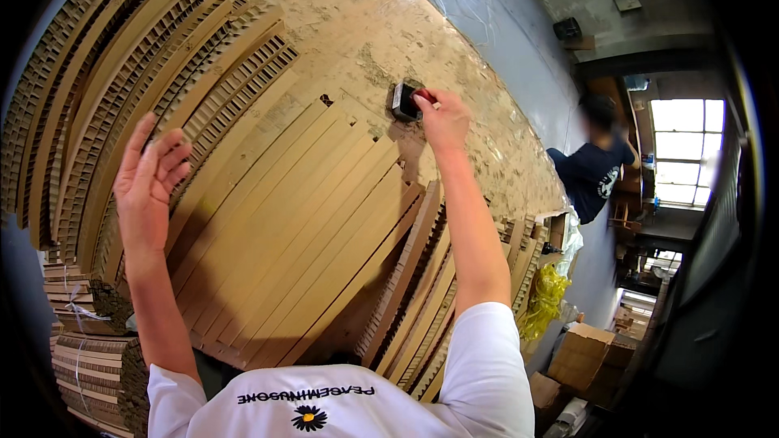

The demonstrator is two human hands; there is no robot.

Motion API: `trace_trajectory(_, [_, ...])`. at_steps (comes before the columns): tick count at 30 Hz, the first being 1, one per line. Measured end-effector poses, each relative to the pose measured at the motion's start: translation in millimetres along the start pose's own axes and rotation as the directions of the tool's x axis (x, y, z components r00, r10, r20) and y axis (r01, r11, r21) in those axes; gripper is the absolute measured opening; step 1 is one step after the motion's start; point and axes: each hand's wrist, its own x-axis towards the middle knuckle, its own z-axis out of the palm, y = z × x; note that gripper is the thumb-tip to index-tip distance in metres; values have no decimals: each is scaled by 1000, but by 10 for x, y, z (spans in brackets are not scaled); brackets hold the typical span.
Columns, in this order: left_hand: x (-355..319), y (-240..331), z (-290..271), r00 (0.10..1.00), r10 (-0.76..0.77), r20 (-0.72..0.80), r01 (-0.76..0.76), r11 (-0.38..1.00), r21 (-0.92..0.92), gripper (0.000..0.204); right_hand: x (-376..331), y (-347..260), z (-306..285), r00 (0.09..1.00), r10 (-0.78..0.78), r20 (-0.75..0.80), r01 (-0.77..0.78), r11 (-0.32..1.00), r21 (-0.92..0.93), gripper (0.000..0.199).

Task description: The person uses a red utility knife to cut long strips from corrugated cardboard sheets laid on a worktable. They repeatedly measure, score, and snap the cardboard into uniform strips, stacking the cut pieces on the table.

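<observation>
— White shirt (pixel 341 405) is closest. Right hand (pixel 442 120) holds a small black-red stamp-like block (pixel 406 101) at the far end of the cardboard strips (pixel 300 219); left hand (pixel 150 182) is open, empty.

— It may slip; strips may slide. Desk (pixel 357 8) is worn, dusty; beyond it, a workshop with bright windows (pixel 682 150).

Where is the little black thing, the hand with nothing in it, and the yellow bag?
small black object (pixel 403 102), head view, on its dark side face.
left hand (pixel 148 186), head view, on the palm.
yellow bag (pixel 545 302), head view, on its crumpled middle.
</observation>
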Motion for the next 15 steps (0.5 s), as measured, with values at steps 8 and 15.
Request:
trace_trajectory(8, [347,32,-592,973,98,-208,-119,989,-88,39,29,-57,540,999,-28,-43,14,960,-280,8])
trace_trajectory(15, [-359,-513,197,912,409,-22,-317,740,593,17,32,21,459,1000,17,19,-11,963,-269,14])
